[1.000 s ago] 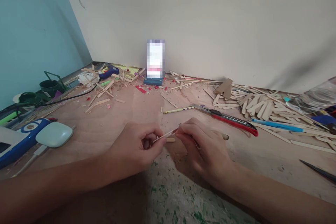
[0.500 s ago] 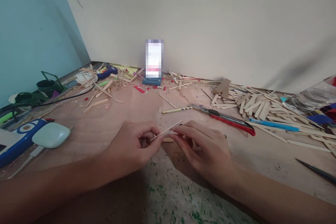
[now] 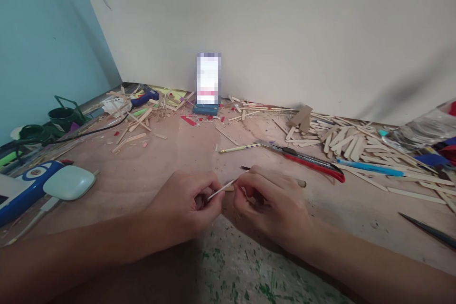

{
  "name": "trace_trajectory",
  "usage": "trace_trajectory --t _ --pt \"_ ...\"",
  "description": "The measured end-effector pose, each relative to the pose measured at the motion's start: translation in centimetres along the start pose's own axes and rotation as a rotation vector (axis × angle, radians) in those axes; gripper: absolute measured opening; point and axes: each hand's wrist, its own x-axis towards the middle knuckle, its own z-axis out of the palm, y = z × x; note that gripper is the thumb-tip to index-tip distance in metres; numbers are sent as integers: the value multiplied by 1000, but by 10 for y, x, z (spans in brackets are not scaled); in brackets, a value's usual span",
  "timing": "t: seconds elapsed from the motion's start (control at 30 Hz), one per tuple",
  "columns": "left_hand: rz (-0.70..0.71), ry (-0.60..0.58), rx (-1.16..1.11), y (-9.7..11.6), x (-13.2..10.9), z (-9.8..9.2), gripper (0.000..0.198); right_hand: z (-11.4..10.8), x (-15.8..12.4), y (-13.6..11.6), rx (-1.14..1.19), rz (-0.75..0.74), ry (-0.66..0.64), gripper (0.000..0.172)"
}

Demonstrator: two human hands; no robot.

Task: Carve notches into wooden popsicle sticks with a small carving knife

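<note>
A thin pale craft stick slants between my two hands, seen nearly edge-on. My left hand pinches its lower end between thumb and fingers. Bent fingertips of my right hand close on its upper end. Behind the right hand lies a slim tool, mostly hidden; its dark tip and its tan end show on either side. Part of another wooden stick lies on the table just below the held one.
Beyond my hands lie a red box cutter and a patterned pencil. A heap of craft sticks and a blue pen are to the right, with a dark pointed tool. A phone stands against the wall; a white charger sits left.
The held stick has turned more edge-on and tipped slightly. My right fingers have curled tighter around its end and shifted a little, uncovering the slim tool's ends behind the hand.
</note>
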Motion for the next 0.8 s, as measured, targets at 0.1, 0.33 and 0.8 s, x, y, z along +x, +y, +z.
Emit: trace_trajectory --t 0.1,0.33,0.8 --pt "-16 2 -7 0 0 -1 22 -3 1 0 26 30 -6 15" --pt "-53 21 -14 -1 6 -10 28 -8 2 1 100 38 -51 17" --pt "-49 280 150 -22 31 -39 46 -3 2 10 126 81 -203 19"
